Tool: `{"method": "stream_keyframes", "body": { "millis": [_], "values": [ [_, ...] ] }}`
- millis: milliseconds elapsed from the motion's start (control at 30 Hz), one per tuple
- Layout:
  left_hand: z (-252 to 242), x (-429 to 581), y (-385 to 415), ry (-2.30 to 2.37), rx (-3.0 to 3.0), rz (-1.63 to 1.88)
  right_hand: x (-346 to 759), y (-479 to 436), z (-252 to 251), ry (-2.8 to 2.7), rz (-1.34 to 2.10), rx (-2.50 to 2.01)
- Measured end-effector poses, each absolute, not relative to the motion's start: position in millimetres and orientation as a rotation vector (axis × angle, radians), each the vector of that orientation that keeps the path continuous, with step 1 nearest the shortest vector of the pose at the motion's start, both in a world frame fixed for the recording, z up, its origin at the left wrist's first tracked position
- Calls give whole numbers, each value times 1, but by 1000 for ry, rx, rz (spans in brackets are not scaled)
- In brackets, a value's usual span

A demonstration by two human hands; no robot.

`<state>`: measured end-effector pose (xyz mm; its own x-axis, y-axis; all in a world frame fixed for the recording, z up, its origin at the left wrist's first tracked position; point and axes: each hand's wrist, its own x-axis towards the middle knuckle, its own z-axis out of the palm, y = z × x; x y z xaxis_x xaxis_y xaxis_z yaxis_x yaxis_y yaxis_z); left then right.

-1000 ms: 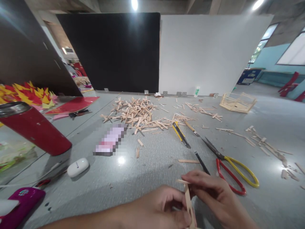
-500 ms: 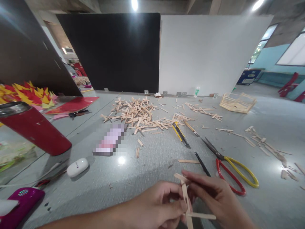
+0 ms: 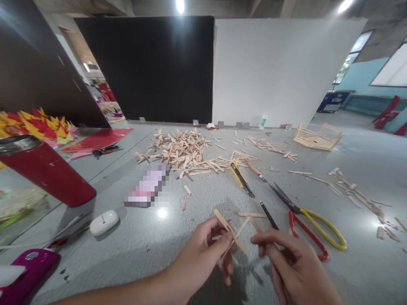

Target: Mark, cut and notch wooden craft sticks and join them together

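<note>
My left hand (image 3: pixel 210 243) is closed, pinching a few crossed wooden craft sticks (image 3: pixel 225 220) between thumb and fingers above the table. One stick slants down to the right and a thinner one juts up to the right. My right hand (image 3: pixel 286 258) is just to the right, its thumb and forefinger brought together on a motion-blurred craft stick (image 3: pixel 255 224). Another craft stick (image 3: pixel 246 214) lies flat on the table just beyond the hands. Close by are a black pen (image 3: pixel 269 215) and scissors (image 3: pixel 297 209) with red and yellow handles.
A pile of craft sticks (image 3: pixel 181 148) lies ahead, with a yellow cutter (image 3: pixel 241 180) and a phone-like pixelated object (image 3: pixel 148 186) nearer. A stick-built frame (image 3: pixel 318 137) stands far right. Leftward are a red flask (image 3: pixel 57 173) and a white case (image 3: pixel 104 223). Upright panels (image 3: pixel 152 72) border the back.
Both hands have drawn apart. My left hand has shifted left and up, and its crossed sticks are turned to a new angle. My right hand has moved right, away from them, with a stick.
</note>
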<state>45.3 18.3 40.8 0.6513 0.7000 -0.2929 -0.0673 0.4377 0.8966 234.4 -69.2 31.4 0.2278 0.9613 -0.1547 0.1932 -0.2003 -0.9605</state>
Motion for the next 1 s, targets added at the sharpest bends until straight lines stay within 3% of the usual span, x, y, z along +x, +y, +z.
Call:
{"method": "stream_keyframes", "body": {
  "millis": [200, 400, 800, 1000],
  "values": [
    [39, 45, 17, 672, 992, 466, 232, -66, 35, -1378, 1176, -1656],
    [37, 43, 19, 544, 943, 328, 233, -64, 37, -1284, 1286, -1653],
    [48, 44, 19, 801, 965, 741, 232, -62, 37, -1206, 1316, -1644],
    [51, 48, 14, 875, 1073, 836, 222, -65, 24, -1054, 1538, -1470]
  ]
}}
